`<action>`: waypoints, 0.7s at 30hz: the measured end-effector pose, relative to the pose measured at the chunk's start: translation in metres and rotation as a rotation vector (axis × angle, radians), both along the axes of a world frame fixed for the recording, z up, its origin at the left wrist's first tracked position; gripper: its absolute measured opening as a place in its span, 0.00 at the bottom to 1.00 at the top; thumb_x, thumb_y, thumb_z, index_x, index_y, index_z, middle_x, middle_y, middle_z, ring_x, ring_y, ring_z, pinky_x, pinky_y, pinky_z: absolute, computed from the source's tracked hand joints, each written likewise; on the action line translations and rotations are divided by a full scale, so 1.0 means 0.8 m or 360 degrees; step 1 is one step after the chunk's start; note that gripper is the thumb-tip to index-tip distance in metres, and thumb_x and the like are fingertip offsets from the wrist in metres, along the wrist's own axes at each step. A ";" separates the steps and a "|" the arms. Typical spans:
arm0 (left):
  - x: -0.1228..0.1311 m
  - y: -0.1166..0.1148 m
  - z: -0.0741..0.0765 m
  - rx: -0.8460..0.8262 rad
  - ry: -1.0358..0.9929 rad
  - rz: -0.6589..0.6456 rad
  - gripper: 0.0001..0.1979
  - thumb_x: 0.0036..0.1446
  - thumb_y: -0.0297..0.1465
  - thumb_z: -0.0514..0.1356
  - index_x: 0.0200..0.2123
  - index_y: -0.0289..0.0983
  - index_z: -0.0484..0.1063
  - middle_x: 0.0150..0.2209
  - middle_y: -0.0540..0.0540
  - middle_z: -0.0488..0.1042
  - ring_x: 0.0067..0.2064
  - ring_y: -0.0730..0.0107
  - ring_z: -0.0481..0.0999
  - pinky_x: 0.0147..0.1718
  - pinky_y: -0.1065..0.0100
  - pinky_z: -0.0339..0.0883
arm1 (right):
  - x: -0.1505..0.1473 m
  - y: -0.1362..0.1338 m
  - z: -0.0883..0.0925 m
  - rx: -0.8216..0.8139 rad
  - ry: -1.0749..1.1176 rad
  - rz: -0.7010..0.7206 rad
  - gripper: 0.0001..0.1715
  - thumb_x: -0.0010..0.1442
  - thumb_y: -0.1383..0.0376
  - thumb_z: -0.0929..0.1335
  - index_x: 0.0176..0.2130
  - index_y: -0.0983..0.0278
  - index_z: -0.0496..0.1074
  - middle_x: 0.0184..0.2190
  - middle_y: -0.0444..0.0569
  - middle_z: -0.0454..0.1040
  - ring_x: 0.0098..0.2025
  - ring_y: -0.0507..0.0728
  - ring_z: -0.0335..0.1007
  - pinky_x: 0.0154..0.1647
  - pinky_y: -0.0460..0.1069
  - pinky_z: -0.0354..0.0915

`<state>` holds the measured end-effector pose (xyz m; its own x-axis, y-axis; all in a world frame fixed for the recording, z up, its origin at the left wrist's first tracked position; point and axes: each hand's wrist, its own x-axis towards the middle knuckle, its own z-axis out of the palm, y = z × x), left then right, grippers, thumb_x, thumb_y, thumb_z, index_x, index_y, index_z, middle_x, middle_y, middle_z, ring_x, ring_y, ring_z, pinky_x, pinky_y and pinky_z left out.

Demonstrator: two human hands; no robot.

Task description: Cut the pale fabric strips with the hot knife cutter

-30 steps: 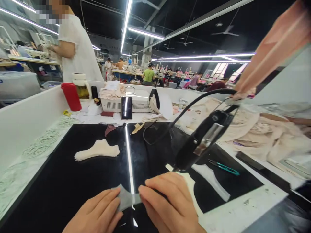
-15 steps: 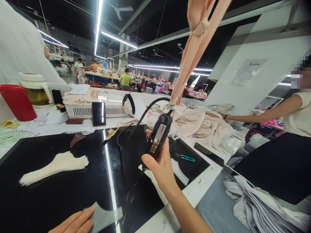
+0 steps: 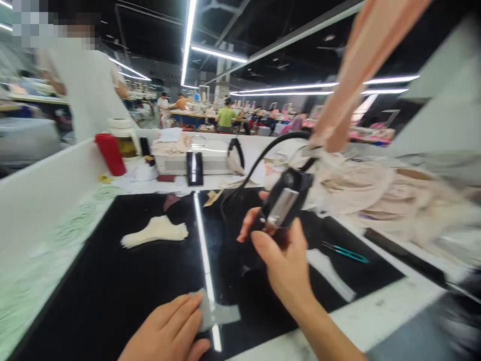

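My right hand (image 3: 287,265) is wrapped round a black corded electric hand tool (image 3: 283,203) with a silver plate on its side. The tool is tilted above the black mat (image 3: 124,296), and its lower end is blurred. Pink fabric strips (image 3: 353,75) run down to the tool's top from above. My left hand (image 3: 175,323) lies flat with its fingertips on a small grey fabric piece (image 3: 225,314), partly covering it. A cream stack of cut fabric (image 3: 156,231) lies on the mat further left. To the right of my right hand is a curved white piece (image 3: 330,273).
Teal thread snips (image 3: 351,254) lie at the mat's right. A phone (image 3: 194,169) leans on a white box (image 3: 171,164) at the back. Pale garments (image 3: 361,183) are heaped to the right. A red cup (image 3: 110,154) and a jug (image 3: 126,143) stand back left. A person in white (image 3: 92,95) is beyond.
The view has swung left, so things appear shifted right. My right hand still holds the tool, raised off the mat. The left hand stays on the grey piece, its fingers covering more of it.
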<state>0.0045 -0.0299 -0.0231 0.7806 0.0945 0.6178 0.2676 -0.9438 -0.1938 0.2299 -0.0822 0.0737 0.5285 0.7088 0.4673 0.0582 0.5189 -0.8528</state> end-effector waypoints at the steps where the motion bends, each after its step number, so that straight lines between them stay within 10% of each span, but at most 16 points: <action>1: 0.003 -0.007 0.006 -0.0059 0.0009 0.0030 0.20 0.77 0.39 0.48 0.44 0.37 0.78 0.47 0.49 0.83 0.46 0.69 0.83 0.44 0.71 0.77 | -0.004 0.000 -0.003 -0.0002 -0.0019 -0.0030 0.18 0.58 0.60 0.77 0.45 0.56 0.72 0.36 0.42 0.77 0.31 0.52 0.73 0.32 0.48 0.73; 21: 0.015 -0.024 -0.006 -0.0185 -0.0069 0.0122 0.19 0.74 0.40 0.53 0.40 0.33 0.77 0.45 0.45 0.83 0.44 0.64 0.83 0.36 0.66 0.77 | -0.057 0.032 -0.036 0.0125 0.0134 0.0228 0.23 0.60 0.53 0.76 0.51 0.54 0.69 0.33 0.44 0.72 0.28 0.57 0.72 0.27 0.54 0.73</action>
<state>0.0164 -0.0489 -0.0283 0.7411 0.2261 0.6321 0.3458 -0.9356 -0.0707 0.1845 -0.0569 0.0446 0.4641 0.7427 0.4828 -0.0910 0.5821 -0.8080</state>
